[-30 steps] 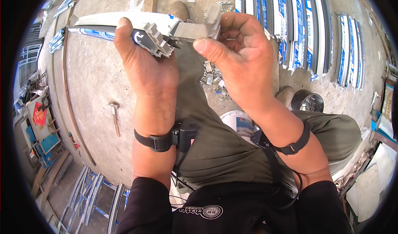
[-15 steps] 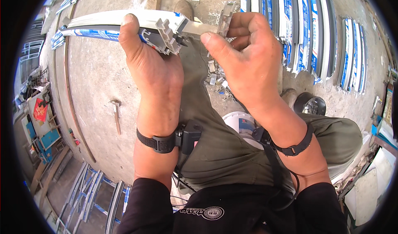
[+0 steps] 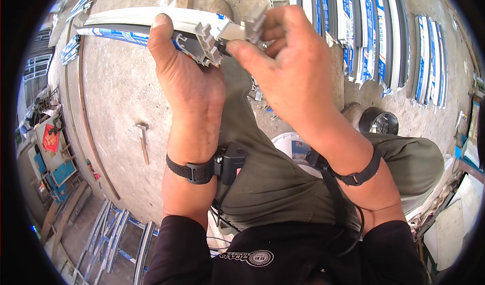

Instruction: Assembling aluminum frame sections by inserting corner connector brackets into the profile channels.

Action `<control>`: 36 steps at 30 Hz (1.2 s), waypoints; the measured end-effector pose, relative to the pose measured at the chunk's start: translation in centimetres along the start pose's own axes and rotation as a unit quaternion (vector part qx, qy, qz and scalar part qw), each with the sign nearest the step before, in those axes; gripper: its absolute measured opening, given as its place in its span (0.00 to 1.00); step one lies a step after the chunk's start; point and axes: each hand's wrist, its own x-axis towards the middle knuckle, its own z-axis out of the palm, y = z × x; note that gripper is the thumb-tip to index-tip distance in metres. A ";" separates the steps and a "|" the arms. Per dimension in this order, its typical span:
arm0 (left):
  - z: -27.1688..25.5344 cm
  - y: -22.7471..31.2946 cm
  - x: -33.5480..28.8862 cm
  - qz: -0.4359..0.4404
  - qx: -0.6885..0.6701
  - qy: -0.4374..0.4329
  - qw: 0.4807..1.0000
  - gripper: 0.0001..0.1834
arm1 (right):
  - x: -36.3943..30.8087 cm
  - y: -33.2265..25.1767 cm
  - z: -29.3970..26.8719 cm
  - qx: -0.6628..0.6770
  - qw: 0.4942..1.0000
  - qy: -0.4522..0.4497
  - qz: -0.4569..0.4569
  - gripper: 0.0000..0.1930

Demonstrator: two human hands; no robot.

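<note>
My left hand [image 3: 191, 83] is closed around a long profile bar [image 3: 126, 18], white with blue-printed film and a dark strip. Its thumb presses on the near side. At the bar's right end sits a stepped grey end piece [image 3: 206, 43], just past my left fingers. In the curled fingers of my right hand [image 3: 298, 65] is a small grey metal bracket [image 3: 255, 25], blurred by motion and partly hidden by the fingers. The right thumb tip comes close to the bar's end; whether it touches cannot be made out.
Bundles of film-wrapped profiles [image 3: 365, 32] lie on the concrete floor at the far right. A white bucket [image 3: 289, 139] stands between my legs, with a black bucket [image 3: 378, 121] to its right. A hammer-shaped tool [image 3: 144, 142] lies left; assembled frames [image 3: 113, 239] rest lower left.
My right hand has moved left with the metal bracket, closer to the bar's end. The bar in my left hand has shifted only slightly.
</note>
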 end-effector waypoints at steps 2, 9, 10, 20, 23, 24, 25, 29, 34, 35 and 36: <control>0.2 0.1 0.0 0.008 0.009 0.005 1.000 0.26 | 0.3 -0.3 -0.2 -0.029 0.999 -0.022 -0.007 0.22; 0.6 0.4 -0.2 -0.021 -0.015 -0.017 1.000 0.27 | 1.7 2.1 -2.2 0.052 0.991 -0.067 -0.101 0.31; 0.6 0.2 -0.2 -0.034 -0.018 -0.029 0.999 0.26 | 2.0 2.0 -1.8 0.098 0.988 -0.116 -0.024 0.32; -0.4 0.8 -0.6 -0.144 -0.041 -0.105 0.983 0.30 | 6.4 -2.2 -9.8 -0.142 0.929 -0.337 -0.060 0.37; -0.2 1.9 -2.4 -0.212 -0.039 -0.188 0.958 0.35 | 8.6 -4.0 -15.0 -0.320 0.889 -0.299 -0.136 0.36; -0.2 2.4 -2.9 -0.225 -0.020 -0.237 0.945 0.37 | 9.4 -5.0 -17.1 -0.327 0.899 -0.228 -0.183 0.33; 0.5 3.0 -4.0 -0.234 0.012 -0.255 0.938 0.41 | 9.7 -5.7 -18.9 -0.330 0.902 -0.159 -0.229 0.31; 3.0 5.0 -7.6 -0.340 0.068 -0.305 0.887 0.52 | 9.3 -11.7 -25.7 -0.425 0.873 -0.189 -0.144 0.37; 7.1 7.3 -11.0 -0.378 0.192 -0.375 0.824 0.58 | 9.0 -12.2 -31.5 -0.573 0.739 -0.207 -0.287 0.41; 7.3 7.6 -11.3 -0.383 0.203 -0.403 0.806 0.59 | 8.9 -12.4 -32.3 -0.562 0.729 -0.225 -0.320 0.42; 7.7 7.7 -12.2 -0.364 0.204 -0.398 0.817 0.59 | 8.6 -12.2 -33.1 -0.581 0.698 -0.231 -0.349 0.42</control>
